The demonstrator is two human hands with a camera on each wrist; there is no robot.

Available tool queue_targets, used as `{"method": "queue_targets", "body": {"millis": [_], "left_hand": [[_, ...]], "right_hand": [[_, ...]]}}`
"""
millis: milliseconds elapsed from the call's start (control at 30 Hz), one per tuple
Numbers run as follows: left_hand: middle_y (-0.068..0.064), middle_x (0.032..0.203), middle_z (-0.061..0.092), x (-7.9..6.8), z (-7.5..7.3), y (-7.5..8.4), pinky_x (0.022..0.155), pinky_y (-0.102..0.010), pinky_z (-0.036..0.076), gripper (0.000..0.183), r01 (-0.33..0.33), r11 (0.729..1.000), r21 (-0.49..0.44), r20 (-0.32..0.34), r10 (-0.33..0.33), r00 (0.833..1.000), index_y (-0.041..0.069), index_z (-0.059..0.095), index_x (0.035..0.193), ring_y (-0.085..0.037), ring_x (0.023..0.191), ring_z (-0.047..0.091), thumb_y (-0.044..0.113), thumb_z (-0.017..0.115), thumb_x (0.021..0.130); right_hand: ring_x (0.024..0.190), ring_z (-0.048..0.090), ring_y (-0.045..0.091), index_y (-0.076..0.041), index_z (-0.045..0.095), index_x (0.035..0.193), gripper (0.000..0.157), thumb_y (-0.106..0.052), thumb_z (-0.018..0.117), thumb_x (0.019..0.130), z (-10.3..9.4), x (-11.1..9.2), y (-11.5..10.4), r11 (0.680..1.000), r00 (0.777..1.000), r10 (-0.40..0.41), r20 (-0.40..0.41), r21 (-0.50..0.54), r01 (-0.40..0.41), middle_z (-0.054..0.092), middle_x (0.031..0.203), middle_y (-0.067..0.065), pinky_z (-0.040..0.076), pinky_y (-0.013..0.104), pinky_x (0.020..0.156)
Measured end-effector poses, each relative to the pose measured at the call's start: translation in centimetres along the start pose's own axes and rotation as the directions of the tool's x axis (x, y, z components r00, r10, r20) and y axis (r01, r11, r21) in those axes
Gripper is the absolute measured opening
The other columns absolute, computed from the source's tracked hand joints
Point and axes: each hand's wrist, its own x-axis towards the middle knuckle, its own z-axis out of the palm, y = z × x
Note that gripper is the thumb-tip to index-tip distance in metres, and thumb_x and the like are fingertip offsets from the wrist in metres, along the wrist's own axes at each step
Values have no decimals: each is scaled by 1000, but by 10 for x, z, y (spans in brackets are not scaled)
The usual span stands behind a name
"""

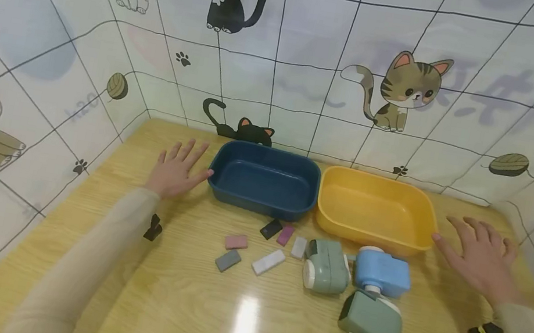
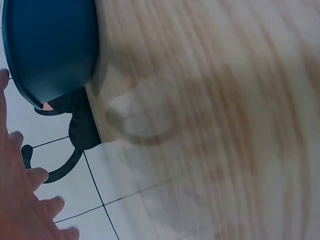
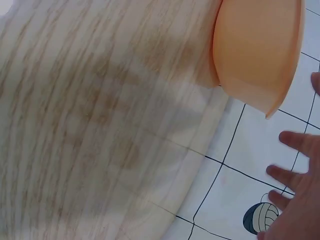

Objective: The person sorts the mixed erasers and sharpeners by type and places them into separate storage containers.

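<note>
My left hand [image 1: 176, 171] is spread beside the left end of a dark blue bin [image 1: 260, 208], its thumb tip close to the rim; whether it touches cannot be told. At the other side my right hand [image 1: 482, 258] is spread by the right end of a yellow bin [image 1: 372, 234], thumb near the rim. Neither hand holds anything. Both bins look empty inside. In the left wrist view fingers [image 2: 37, 177] show beside the blue bin [image 2: 55, 50]; in the right wrist view fingers [image 3: 295, 177] show beside the yellow bin, which looks orange [image 3: 257, 50].
Several small eraser-like blocks lie before the bins, including a black block [image 1: 271, 229], a pink block [image 1: 236, 242] and a white block [image 1: 268, 262]. Right of them stand a green boxy crank device [image 1: 327, 266], a blue one [image 1: 383, 271] and another green one [image 1: 372, 321]. Cat-print cloth [image 1: 301, 90] surrounds the table.
</note>
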Motion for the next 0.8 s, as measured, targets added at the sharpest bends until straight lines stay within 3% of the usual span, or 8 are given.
{"method": "queue_targets", "body": {"millis": [233, 400, 600, 800], "left_hand": [[-20, 159, 6, 9, 6, 3, 109, -62, 13, 84, -84, 992, -93, -2, 84, 996, 22, 2, 157, -45, 141, 13, 62, 42, 95], [-18, 160, 4, 11, 7, 6, 109, -61, 13, 86, -89, 987, -131, 28, 93, 995, 24, 1, 157, -41, 143, 10, 63, 44, 93], [-18, 160, -1, 15, 6, 12, 106, -62, 23, 90, -73, 970, -230, 87, 96, 992, 28, -3, 156, -48, 139, 18, 65, 48, 92], [-21, 159, 5, 21, 9, 18, 106, -61, 24, 95, -85, 957, -278, 111, 120, 986, 30, -3, 156, -46, 139, 20, 66, 53, 88]], "right_hand": [[127, 21, 55, 1, 46, 134, 55, -40, 51, 98, 2, 0, -4, 995, 992, -88, -87, 49, 92, 35, 137, 31, 4, 76, 93], [124, 24, 56, 1, 51, 128, 46, -32, 53, 97, 4, -1, -8, 984, 981, -140, -138, 87, 152, 39, 134, 30, 8, 75, 91], [119, 30, 54, -2, 56, 122, 33, -24, 55, 97, 5, -2, -15, 963, 956, -215, -200, 119, 242, 44, 131, 26, 14, 74, 89], [116, 33, 51, -1, 57, 119, 30, -18, 57, 95, 5, -6, -18, 945, 933, -263, -246, 131, 301, 47, 127, 25, 16, 73, 87]]}}
